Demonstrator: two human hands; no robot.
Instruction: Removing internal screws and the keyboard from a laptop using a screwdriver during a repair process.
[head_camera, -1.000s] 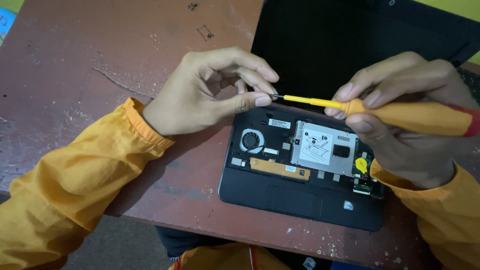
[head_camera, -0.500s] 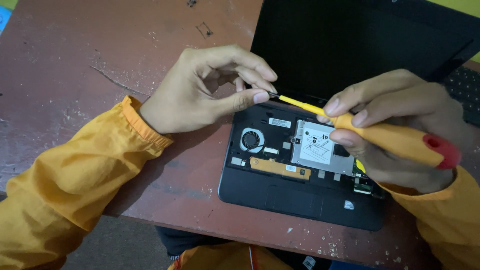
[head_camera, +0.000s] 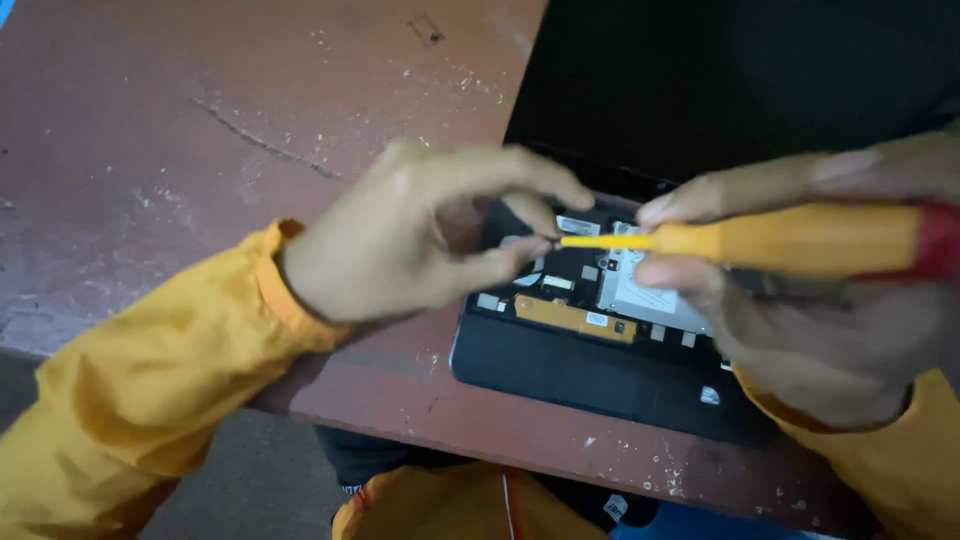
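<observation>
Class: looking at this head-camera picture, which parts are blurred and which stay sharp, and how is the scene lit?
Head view: both the left hand and right hand are smeared by motion blur, as is the yellow screwdriver; the scratched reddish table looks sharper; lighting is soft and even, without glare.

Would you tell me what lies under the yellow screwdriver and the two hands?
Under the screwdriver sits an opened black device on the worn red table: a silver plate and an orange strip show. The left hand and right hand cover the rest.
</observation>
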